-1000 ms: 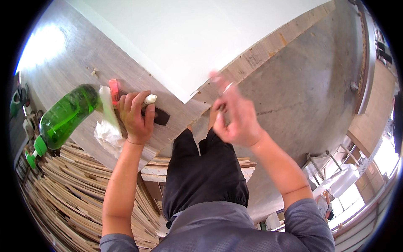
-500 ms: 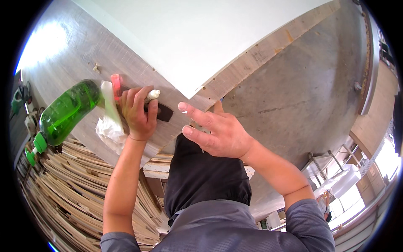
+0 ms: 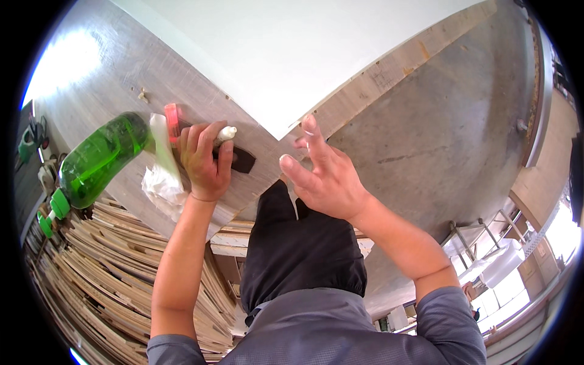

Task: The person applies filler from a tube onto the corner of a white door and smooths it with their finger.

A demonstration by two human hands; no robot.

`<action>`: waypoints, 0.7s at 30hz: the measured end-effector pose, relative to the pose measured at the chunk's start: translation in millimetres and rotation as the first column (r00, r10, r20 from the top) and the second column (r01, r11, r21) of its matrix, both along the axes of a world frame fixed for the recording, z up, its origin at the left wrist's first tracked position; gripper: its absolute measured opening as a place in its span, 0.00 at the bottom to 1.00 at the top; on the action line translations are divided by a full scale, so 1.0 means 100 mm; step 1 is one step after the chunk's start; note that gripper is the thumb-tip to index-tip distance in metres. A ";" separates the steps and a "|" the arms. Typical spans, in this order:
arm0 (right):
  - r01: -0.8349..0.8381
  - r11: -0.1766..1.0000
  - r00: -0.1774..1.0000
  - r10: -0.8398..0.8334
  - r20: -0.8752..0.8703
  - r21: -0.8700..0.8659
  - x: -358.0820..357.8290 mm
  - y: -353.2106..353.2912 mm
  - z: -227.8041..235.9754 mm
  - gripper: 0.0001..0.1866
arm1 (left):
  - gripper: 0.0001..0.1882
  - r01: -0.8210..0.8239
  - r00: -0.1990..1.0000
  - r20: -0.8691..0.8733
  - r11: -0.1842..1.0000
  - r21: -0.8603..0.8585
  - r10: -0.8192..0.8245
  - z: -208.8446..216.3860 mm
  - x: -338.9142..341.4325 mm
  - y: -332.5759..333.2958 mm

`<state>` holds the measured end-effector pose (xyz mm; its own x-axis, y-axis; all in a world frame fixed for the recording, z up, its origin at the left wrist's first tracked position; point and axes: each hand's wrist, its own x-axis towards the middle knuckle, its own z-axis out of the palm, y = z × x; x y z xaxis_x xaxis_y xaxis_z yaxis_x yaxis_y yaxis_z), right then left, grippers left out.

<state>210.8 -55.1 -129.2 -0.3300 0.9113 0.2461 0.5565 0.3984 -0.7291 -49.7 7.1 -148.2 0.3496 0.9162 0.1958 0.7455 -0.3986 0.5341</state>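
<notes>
My left hand (image 3: 205, 167) is closed around a small white squeeze bottle (image 3: 227, 133), whose nozzle tip pokes out past the fingers. Beneath that hand a dark flat piece (image 3: 244, 162) lies on the wooden tabletop (image 3: 164, 70). My right hand (image 3: 331, 179) is raised by the near corner of a large white panel (image 3: 261, 61). Its fingers are apart with nothing in them, and a white smear shows on the forefinger. A translucent red object (image 3: 173, 118) lies just beyond my left hand, partly hidden by it.
Left of my left hand are a green pump bottle (image 3: 100, 164) on its side, a pale strip (image 3: 161, 140) and crumpled white tissue (image 3: 163, 184). Stacked wood strips (image 3: 109, 267) lie lower left. Concrete floor (image 3: 420, 128) spreads right of the tabletop edge. A metal-framed cart (image 3: 471, 240) stands lower right.
My right hand has moved up and slightly right, toward the panel's corner, with its fingers now pointing upward. My left hand still grips the white bottle, almost unmoved.
</notes>
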 end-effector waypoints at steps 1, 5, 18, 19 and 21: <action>0.034 0.998 0.999 -0.034 0.001 0.043 -0.04 0.00 -0.06 0.45 | 0.15 -0.001 1.000 -0.002 1.000 -0.001 0.001 0.00 0.00 0.00; 0.103 0.992 0.994 -0.104 0.020 0.079 -0.17 -0.02 -0.12 0.40 | 0.15 -0.003 1.000 -0.006 1.000 0.002 0.003 0.00 0.00 0.00; 0.021 1.000 0.988 -0.021 0.156 0.002 -0.05 -0.07 0.01 0.47 | 0.15 -0.003 1.000 0.004 1.000 0.006 0.003 -0.01 -0.01 -0.01; 0.026 1.000 0.989 -0.027 0.147 0.009 -0.06 -0.03 0.02 0.46 | 0.15 -0.005 1.000 0.002 1.000 0.004 0.005 -0.01 -0.01 -0.01; 0.002 1.000 0.984 0.001 0.178 -0.016 -0.07 -0.04 0.03 0.46 | 0.15 -0.007 1.000 -0.003 1.000 0.001 0.007 -0.01 -0.01 -0.01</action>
<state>203.4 -58.7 -125.9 -0.3673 0.9147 0.1688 0.6782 0.3876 -0.6243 -50.7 6.5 -148.8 0.3437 0.9185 0.1955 0.7501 -0.3938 0.5312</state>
